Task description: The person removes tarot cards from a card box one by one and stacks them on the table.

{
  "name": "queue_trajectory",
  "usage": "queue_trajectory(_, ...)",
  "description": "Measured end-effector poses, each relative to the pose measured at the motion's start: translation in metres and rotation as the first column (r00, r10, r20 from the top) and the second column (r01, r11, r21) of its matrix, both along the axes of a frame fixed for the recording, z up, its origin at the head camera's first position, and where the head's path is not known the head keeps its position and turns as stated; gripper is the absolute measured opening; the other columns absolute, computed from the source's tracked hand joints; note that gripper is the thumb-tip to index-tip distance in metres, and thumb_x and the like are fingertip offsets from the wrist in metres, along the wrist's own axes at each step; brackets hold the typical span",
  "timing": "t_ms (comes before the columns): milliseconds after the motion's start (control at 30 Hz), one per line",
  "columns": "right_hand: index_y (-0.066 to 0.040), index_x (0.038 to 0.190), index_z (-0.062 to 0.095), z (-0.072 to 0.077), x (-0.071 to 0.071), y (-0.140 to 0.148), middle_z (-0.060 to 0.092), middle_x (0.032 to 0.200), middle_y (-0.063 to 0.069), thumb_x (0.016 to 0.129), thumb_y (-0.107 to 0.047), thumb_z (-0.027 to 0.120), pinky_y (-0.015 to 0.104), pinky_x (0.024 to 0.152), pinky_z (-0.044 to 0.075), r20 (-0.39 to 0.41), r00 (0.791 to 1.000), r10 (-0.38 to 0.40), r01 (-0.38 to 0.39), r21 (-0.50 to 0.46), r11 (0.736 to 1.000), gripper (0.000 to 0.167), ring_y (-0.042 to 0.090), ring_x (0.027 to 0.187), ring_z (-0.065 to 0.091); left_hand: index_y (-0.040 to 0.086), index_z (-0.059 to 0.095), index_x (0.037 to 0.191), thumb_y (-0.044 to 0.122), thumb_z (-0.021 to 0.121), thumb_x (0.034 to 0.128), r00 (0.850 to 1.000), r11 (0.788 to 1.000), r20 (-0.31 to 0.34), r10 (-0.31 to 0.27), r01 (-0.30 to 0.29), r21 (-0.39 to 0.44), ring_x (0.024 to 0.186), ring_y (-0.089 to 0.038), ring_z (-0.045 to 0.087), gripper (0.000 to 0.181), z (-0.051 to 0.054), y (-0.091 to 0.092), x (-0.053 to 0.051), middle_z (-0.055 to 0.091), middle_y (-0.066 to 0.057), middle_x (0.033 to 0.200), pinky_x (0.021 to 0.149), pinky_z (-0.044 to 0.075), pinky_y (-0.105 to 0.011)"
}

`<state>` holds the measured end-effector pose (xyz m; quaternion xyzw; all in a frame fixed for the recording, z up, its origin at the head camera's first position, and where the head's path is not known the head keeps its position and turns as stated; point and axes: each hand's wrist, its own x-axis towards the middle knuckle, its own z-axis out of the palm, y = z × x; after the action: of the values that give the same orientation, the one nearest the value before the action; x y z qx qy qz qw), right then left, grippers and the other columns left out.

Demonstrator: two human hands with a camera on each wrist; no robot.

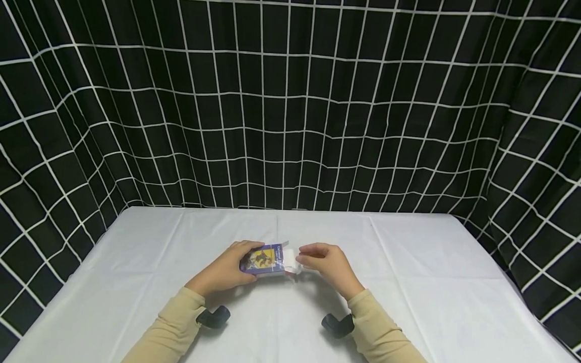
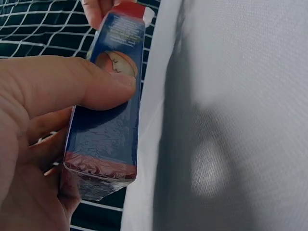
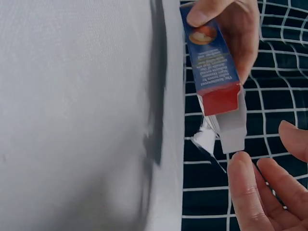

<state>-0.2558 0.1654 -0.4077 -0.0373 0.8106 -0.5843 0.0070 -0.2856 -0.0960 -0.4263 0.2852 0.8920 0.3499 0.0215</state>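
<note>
A small blue-purple card box [image 1: 262, 259], with a yellow picture on its face, lies in my left hand [image 1: 229, 268]. In the left wrist view, the thumb presses on the narrow printed side while the fingers grip from beyond. Clear film [image 2: 98, 185] covers the end nearest that camera. At the other end a white flap [image 3: 232, 127] stands out, beside a red flap [image 3: 220, 99] and a loose crinkled piece of film [image 3: 205, 138]. My right hand [image 1: 328, 262] is just off the white flap's edge, index fingertip closest, thumb apart, with nothing held.
A white cloth covers the table [image 1: 408, 242]. Black curtain [image 1: 290, 111] with a white grid hangs behind and along both sides. Dark curved wrist pieces [image 1: 214, 317] sit at both sleeves, low over the cloth.
</note>
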Motion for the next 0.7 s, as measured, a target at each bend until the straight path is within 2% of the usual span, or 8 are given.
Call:
queue_trajectory(133,0.010,0.114,0.068,-0.0012,-0.0001,-0.0019,0.072,0.111,0.021,0.086,-0.010,0.071,0.030,0.083,0.060,0.008,1.000,0.004,-0.003,-0.044,0.999,0.034,0.016,0.092,0.071,0.009,0.050,0.143,0.010,0.079,0.0747,0.999,1.000,-0.031,-0.017,0.017,0.010,0.126,-0.031,0.050,0.075,-0.0003,0.0013,0.0007,0.056,-0.012,0.141,0.109,0.041,-0.052)
queue_trajectory(400,0.010,0.113,0.068,-0.0041,-0.0003,-0.0045,0.073,0.108,0.020,0.086,-0.009,0.072,0.029,0.080,0.060,0.011,1.000,-0.016,0.017,-0.085,0.996,0.033,0.015,0.086,0.071,0.012,0.050,0.143,0.011,0.080,0.0737,0.999,0.999,-0.048,-0.023,0.025,0.038,0.126,-0.030,0.050,0.075,0.0001,0.0044,0.0037,0.057,-0.010,0.141,0.108,0.041,-0.052)
queue_trajectory(700,0.009,0.106,0.071,-0.0078,0.0002,-0.0073,0.074,0.101,0.017,0.084,-0.008,0.073,0.026,0.076,0.060,0.009,0.999,-0.036,0.036,-0.088,0.995,0.027,0.010,0.081,0.069,0.015,0.052,0.141,0.009,0.077,0.0714,0.997,0.997,-0.064,-0.033,0.038,0.074,0.128,-0.026,0.049,0.074,0.0011,0.0075,0.0053,0.057,-0.006,0.140,0.108,0.042,-0.048)
